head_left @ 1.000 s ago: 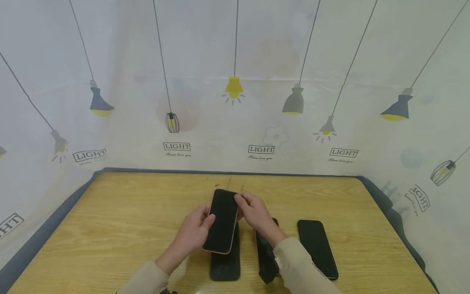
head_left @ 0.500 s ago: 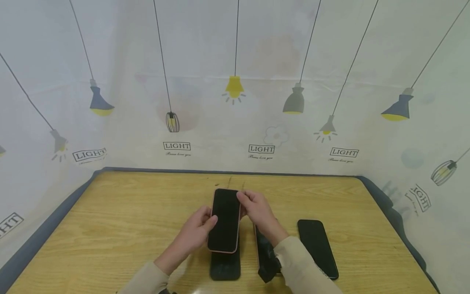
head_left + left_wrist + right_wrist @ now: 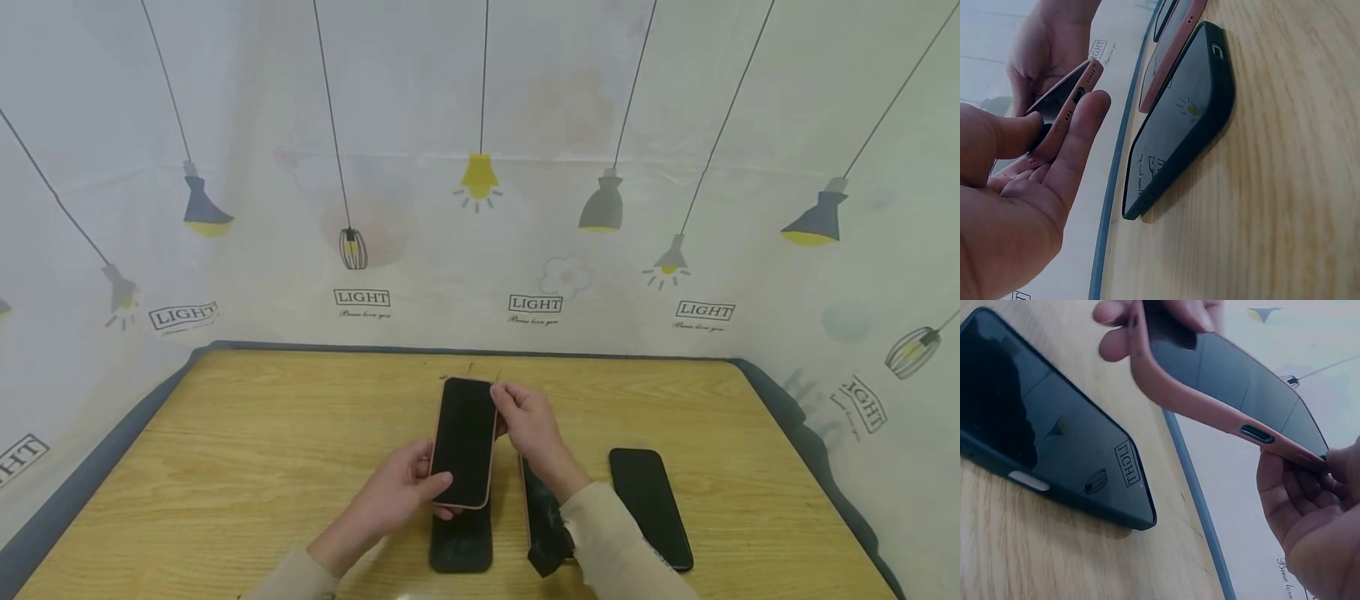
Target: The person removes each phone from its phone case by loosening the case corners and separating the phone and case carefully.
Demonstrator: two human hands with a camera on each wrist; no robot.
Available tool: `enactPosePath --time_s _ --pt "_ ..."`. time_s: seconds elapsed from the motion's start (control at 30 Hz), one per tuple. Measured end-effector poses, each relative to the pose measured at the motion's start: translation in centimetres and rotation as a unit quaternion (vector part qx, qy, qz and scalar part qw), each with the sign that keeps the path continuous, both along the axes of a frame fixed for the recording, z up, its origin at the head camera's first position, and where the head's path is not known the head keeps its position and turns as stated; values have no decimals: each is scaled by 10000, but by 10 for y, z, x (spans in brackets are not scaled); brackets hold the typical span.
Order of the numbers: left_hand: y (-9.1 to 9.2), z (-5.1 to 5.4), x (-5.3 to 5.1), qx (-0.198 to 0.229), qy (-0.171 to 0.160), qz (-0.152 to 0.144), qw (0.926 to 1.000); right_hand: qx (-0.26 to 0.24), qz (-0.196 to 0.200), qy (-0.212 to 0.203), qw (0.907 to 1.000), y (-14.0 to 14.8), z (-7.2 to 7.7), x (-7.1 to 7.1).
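Note:
A phone in a pink case [image 3: 465,442], its dark screen up, is held in both hands over the table, tilted. My left hand [image 3: 397,492] grips its lower left end, thumb on the screen and fingers beneath, as the left wrist view [image 3: 1029,181] shows. At the upper right corner, my right hand [image 3: 532,425] pinches the phone between thumb and fingers. Below it lies a phone in a dark case [image 3: 461,546], partly covered in the head view. The right wrist view shows the held phone's side cutout and this dark-cased phone [image 3: 1054,419].
Right of the dark-cased phone lies another pink-edged phone [image 3: 540,500], partly hidden by my right forearm, with a dark shape at its lower end. Farther right rests a black phone [image 3: 651,508]. The wooden table [image 3: 225,467] meets a lamp-printed curtain [image 3: 420,208] behind and at both sides.
The phone has moved slightly right and away from me, my right hand with it. My left hand has slid down from the phone's left side to its lower end.

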State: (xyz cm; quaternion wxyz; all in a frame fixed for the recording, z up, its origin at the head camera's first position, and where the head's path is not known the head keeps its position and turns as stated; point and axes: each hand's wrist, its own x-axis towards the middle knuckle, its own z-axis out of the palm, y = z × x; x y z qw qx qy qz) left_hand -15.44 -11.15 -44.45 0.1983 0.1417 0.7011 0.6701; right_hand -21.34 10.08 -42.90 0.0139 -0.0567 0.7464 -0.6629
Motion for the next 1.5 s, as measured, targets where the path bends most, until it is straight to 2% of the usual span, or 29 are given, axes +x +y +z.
enactPosePath --time_s 0.23,0.47,0.6,0.73,0.87,0.93,1.03,1.2,1.37,1.5 --pt "4 3 5 -92 130 197 9997 924 -202 396 9947 -1 -3 1" --pt "5 3 7 -271 320 421 9982 1195 -49 587 9911 3 0 2" --pt "6 4 7 -312 336 459 9979 1487 -52 929 9845 4 0 1" --pt "7 4 8 -314 396 421 9978 1986 -74 1488 9687 3 -1 0" --pt "7 4 10 -305 478 403 9976 2656 -79 2007 9429 1 0 -1" --pt "7 4 11 -320 509 417 9973 2996 -44 2133 9299 0 1 -1" --pt "8 4 12 -397 559 438 9967 3419 46 2128 9153 -2 4 -1" --pt "9 4 13 -551 674 437 9952 3805 208 1799 9069 -5 9 -1" --pt "9 4 14 -626 683 412 9948 3897 261 1548 9075 -8 10 -1" --pt "12 5 14 -735 694 411 9940 3843 244 1370 9127 -10 10 0"
